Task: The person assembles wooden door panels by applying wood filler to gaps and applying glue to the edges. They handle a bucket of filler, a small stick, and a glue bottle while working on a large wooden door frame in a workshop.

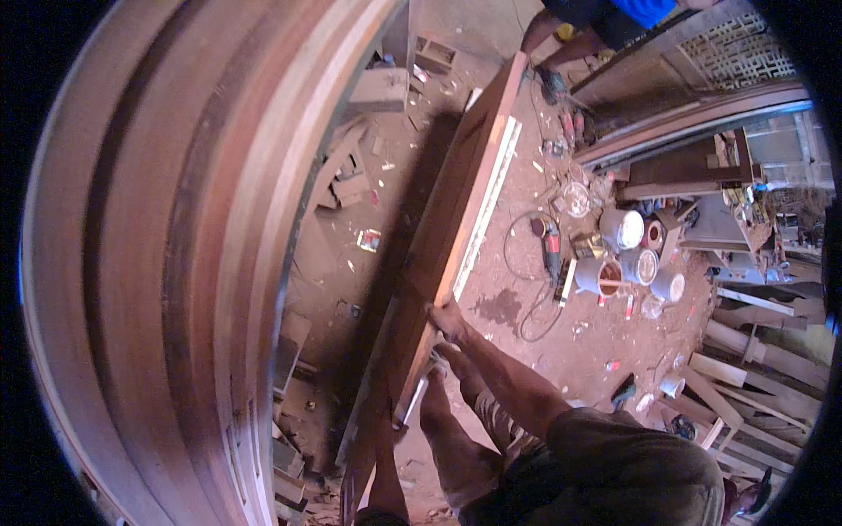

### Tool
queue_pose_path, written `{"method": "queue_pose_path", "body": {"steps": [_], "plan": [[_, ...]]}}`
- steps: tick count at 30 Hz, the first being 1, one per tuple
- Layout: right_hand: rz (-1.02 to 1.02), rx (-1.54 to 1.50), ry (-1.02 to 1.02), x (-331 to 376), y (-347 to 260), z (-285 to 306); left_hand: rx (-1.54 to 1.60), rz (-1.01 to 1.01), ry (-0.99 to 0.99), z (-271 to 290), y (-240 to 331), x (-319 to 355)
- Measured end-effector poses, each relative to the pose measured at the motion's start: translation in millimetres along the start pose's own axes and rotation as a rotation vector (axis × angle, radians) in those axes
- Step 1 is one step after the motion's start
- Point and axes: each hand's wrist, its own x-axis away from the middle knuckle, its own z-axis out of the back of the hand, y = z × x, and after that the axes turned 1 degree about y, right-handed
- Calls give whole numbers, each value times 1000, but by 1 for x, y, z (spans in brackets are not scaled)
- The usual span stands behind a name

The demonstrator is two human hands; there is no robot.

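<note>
A long brown wooden door [456,193] stands tilted on its edge, running from the bottom left up to the top middle. My right hand [449,319] is closed around its near edge, about halfway along. Lower down, my left hand [397,428] grips the same door close to its near end; its fingers are partly hidden. A pale strip of wood [488,210] lies along the door's right side. Beyond the far end, another person in a blue top [645,10] stands; whether that person touches the door I cannot tell.
Tall stacked wooden panels [175,219] fill the left side. On the dusty floor right of the door lie a red and black angle grinder [550,250] with its cord, and several buckets [623,228]. Timber pieces [745,351] pile up at the right; offcuts [346,180] lie left.
</note>
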Motion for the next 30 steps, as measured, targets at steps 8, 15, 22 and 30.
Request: {"method": "queue_pose_path", "body": {"steps": [8, 15, 22, 30], "plan": [[-46, -83, -56, -1, -7, -11, 329, 323, -19, -8, 14, 10], [4, -40, -105, -21, -4, -29, -1, 214, 124, 8, 20, -3], [-115, 9, -113, -22, 3, -18, 4, 307, 129, 5, 39, 4], [481, 700, 162, -36, 7, -24, -151, 180, 267, 36, 47, -8]]}}
